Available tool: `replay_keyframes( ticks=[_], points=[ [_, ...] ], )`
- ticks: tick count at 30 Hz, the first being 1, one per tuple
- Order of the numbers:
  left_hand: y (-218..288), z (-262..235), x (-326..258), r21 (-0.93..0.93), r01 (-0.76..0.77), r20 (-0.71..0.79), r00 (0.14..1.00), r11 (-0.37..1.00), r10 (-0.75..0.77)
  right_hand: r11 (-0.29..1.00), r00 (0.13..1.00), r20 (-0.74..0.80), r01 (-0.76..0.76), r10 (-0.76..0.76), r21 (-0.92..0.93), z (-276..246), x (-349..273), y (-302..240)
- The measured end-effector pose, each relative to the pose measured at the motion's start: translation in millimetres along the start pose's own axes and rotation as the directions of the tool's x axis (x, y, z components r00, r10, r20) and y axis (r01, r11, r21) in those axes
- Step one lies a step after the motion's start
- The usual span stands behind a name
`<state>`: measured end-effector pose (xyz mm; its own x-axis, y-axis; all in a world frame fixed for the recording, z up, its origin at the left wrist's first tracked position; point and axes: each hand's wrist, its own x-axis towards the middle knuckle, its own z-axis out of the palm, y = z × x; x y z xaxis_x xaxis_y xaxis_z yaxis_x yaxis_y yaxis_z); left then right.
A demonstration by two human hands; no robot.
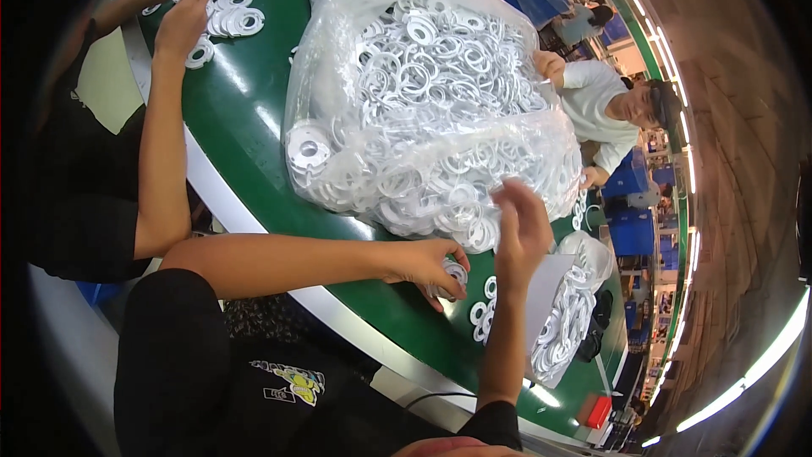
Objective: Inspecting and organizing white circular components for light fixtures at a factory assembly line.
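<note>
My left hand (427,269) is closed around a small stack of white plastic rings (457,272), held low over the green table. The fingers curl over the stack and hide part of it. My right hand (524,228) is raised at the near right side of a large clear plastic bag (326,42), its fingers apart and nothing visible in them. That bag bulges with many white rings (414,76). Between my two hands, a few loose white rings (480,313) lie on the table.
A white carton (548,292) full of rings stands right of my right forearm. A red box (599,412) sits near the table's edge. At left, another person's hands (188,8) handle rings beside a ring pile (237,21). Across the green table (245,131), a person (605,101) touches the bag.
</note>
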<state>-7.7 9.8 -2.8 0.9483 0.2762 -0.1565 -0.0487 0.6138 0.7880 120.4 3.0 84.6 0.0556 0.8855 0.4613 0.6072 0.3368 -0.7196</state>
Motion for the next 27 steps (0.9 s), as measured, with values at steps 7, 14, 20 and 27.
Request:
replay_keyframes(
  ticks=[7, 14, 20, 27],
  points=[
    [-9, -6, 14, 0.027, 0.112, 0.032, 0.993, 0.993, -0.113, 0.88, 0.904, 0.357, 0.353, -0.234, -0.318, 114, 129, 22],
    [-6, 1, 13, 0.046, 0.117, 0.052, 0.991, 0.992, -0.12, 0.936, 0.962, 0.264, 0.158, -0.074, -0.315, 119, 128, 27],
    [-3, -3, 11, -0.015, 0.109, 0.082, 0.991, 0.994, -0.107, 0.964, 0.952, 0.282, 0.18, -0.121, -0.195, 88, 132, 8],
    [-2, 0, 13, 0.163, 0.021, 0.025, 0.999, 0.986, -0.025, 0.912, 0.877, 0.438, 0.328, -0.197, -0.247, 117, 128, 30]
  ],
)
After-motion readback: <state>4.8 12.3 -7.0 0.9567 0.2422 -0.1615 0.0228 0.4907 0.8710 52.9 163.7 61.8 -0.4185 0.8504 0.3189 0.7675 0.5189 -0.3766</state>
